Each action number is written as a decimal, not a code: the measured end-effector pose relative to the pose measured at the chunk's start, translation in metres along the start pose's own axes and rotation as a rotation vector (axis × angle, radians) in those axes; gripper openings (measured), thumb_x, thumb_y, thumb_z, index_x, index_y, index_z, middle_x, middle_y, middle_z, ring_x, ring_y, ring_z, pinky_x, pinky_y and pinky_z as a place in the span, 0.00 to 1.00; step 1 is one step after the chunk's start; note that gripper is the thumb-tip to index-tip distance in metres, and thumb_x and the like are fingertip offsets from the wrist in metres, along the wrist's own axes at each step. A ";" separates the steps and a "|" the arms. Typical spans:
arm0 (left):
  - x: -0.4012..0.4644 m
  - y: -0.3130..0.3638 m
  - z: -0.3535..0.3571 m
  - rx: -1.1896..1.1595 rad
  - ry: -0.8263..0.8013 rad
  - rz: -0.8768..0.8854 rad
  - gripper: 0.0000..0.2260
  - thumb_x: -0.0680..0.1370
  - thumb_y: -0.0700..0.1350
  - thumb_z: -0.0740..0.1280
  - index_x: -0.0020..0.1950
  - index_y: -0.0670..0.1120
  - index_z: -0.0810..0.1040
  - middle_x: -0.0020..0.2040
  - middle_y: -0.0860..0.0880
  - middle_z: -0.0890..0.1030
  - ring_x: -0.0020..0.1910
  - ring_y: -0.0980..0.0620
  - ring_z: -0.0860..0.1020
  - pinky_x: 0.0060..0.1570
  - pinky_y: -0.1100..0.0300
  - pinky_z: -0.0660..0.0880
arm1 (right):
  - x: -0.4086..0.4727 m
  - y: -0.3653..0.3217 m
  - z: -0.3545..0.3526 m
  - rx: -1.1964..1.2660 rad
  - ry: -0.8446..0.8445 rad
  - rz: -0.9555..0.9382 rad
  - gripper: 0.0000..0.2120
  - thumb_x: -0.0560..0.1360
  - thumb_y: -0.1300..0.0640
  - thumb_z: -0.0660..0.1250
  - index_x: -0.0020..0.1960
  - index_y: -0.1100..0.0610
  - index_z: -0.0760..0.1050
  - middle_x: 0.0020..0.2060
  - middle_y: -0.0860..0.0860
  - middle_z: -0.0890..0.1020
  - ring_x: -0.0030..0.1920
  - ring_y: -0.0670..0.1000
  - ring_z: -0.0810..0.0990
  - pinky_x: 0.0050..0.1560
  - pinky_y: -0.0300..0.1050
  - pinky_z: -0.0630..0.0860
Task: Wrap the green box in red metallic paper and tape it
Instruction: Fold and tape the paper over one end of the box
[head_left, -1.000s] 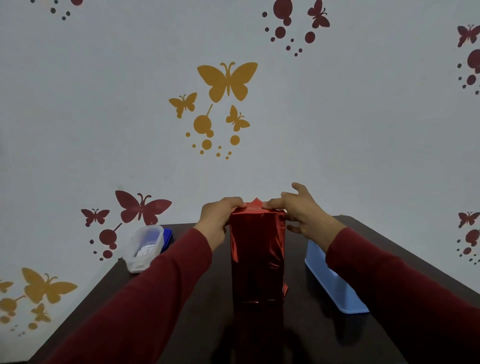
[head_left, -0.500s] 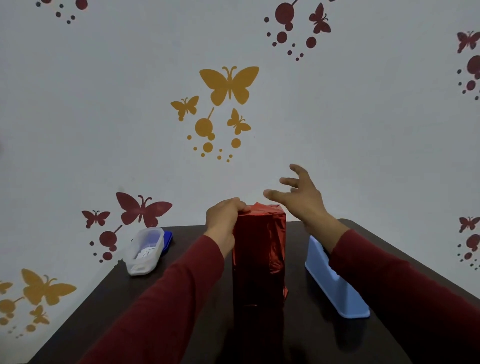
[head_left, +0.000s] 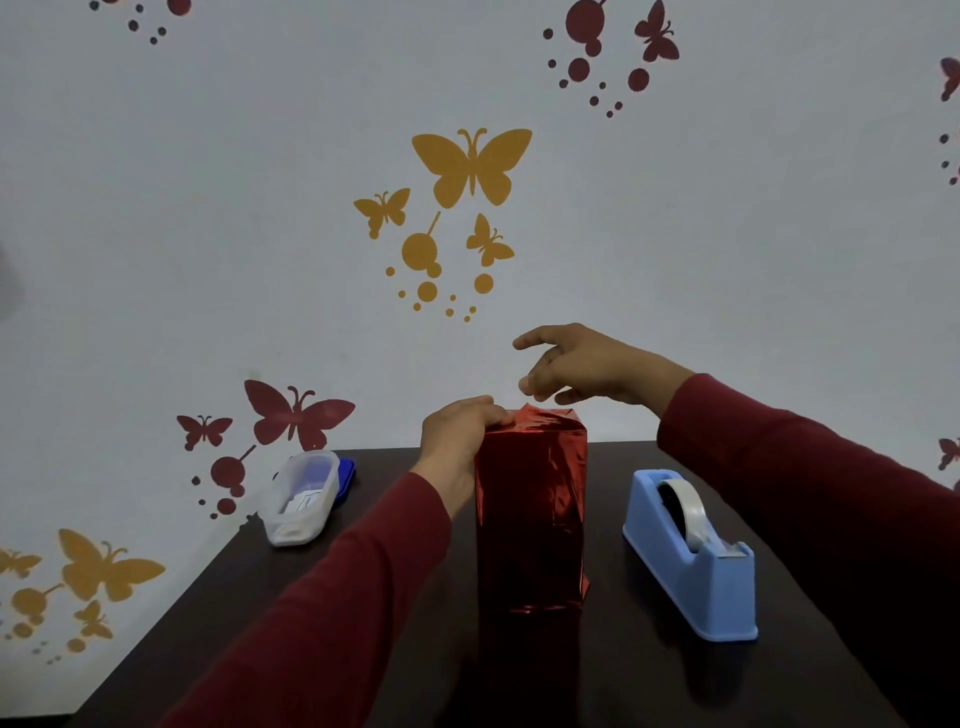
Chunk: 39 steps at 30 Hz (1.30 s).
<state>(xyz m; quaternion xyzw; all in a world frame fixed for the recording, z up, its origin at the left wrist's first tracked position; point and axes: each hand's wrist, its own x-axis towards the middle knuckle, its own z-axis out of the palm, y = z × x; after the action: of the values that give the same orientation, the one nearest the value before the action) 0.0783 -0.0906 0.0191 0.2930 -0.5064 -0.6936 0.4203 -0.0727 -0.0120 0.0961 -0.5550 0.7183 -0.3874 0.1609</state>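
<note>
Red-wrapped box (head_left: 530, 509) under left hand (head_left: 457, 431), fingers curled.

Dim, even indoor light; faint sheen on the dark table (head_left: 649, 691); soft focus throughout; wide-angle bending at the edges.

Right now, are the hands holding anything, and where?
The left hand holds the red wrapped box at its top left edge. The right hand hovers open above it, holding nothing.
</note>
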 end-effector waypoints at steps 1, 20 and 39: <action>0.000 0.000 0.000 0.008 0.001 0.003 0.15 0.72 0.31 0.74 0.58 0.42 0.84 0.46 0.45 0.86 0.30 0.56 0.84 0.27 0.67 0.76 | 0.003 0.001 0.002 -0.006 -0.007 0.019 0.27 0.74 0.62 0.76 0.70 0.49 0.74 0.47 0.55 0.88 0.44 0.46 0.85 0.44 0.42 0.80; 0.016 0.001 0.006 0.180 0.072 -0.005 0.22 0.62 0.55 0.76 0.50 0.44 0.84 0.51 0.46 0.85 0.52 0.44 0.84 0.58 0.48 0.81 | 0.019 -0.007 0.018 -0.252 0.030 0.222 0.39 0.71 0.62 0.78 0.78 0.49 0.66 0.27 0.49 0.81 0.25 0.46 0.76 0.29 0.38 0.72; 0.023 -0.003 0.008 0.346 0.174 0.104 0.07 0.72 0.41 0.77 0.36 0.48 0.83 0.37 0.52 0.83 0.42 0.54 0.82 0.40 0.62 0.77 | 0.014 0.038 0.041 0.691 0.141 0.335 0.24 0.79 0.73 0.62 0.66 0.51 0.81 0.60 0.54 0.84 0.59 0.54 0.83 0.60 0.50 0.81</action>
<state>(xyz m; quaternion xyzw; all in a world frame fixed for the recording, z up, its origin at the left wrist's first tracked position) 0.0603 -0.1066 0.0189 0.3931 -0.5944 -0.5456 0.4411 -0.0761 -0.0373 0.0440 -0.3150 0.6354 -0.6122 0.3497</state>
